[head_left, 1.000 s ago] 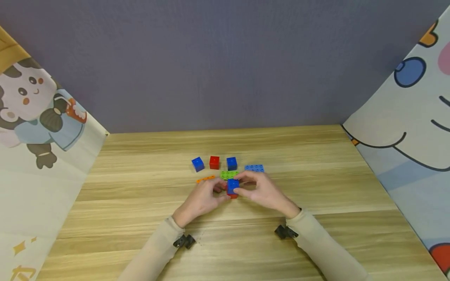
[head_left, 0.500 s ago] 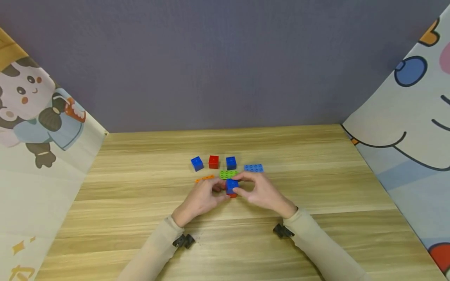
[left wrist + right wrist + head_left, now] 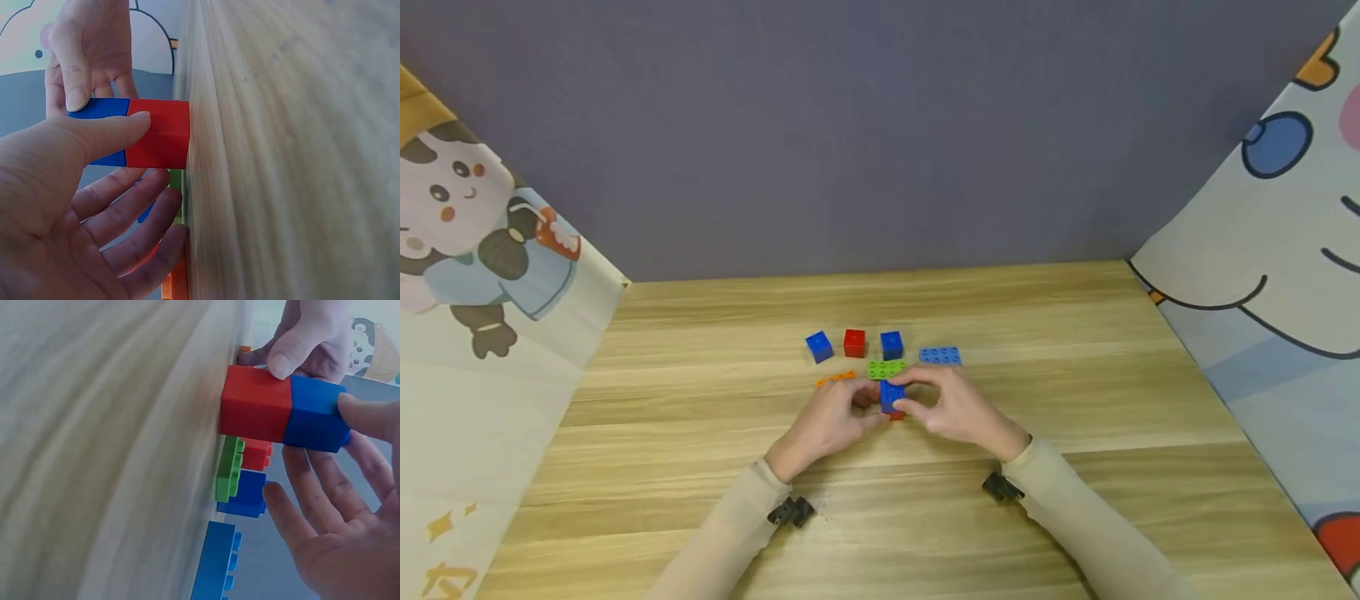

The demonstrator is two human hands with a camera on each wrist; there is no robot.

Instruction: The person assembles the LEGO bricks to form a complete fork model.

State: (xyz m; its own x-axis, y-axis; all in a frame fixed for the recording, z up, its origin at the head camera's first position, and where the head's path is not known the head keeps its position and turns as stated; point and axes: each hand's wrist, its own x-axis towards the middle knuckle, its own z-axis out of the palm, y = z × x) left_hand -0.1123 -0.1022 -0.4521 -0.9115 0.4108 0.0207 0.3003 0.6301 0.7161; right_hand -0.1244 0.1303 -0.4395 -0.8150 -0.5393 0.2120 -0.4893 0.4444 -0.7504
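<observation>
A blue toy building brick [image 3: 892, 395] sits on top of a red brick [image 3: 159, 134] of the same square size, and their faces meet along one straight seam. My left hand [image 3: 831, 419] grips the red brick from the left, its thumb flat on the near face. From the right, my right hand [image 3: 953, 406] pinches the blue brick with its thumb on the near side and a finger behind. In the right wrist view the red brick's [image 3: 256, 403] base is right at the tabletop.
Behind the hands stand two blue bricks [image 3: 819, 347] and a red brick [image 3: 854, 343]. Flat studded pieces lie nearer: a green plate [image 3: 886, 369], a light blue one [image 3: 940, 356] and an orange strip [image 3: 837, 378]. A grey wall [image 3: 880, 150] rises behind the wooden table [image 3: 700, 500].
Both hands keep their holds on the stacked bricks with hardly any movement. A little less red shows under the blue brick, and the whole head view has shifted slightly.
</observation>
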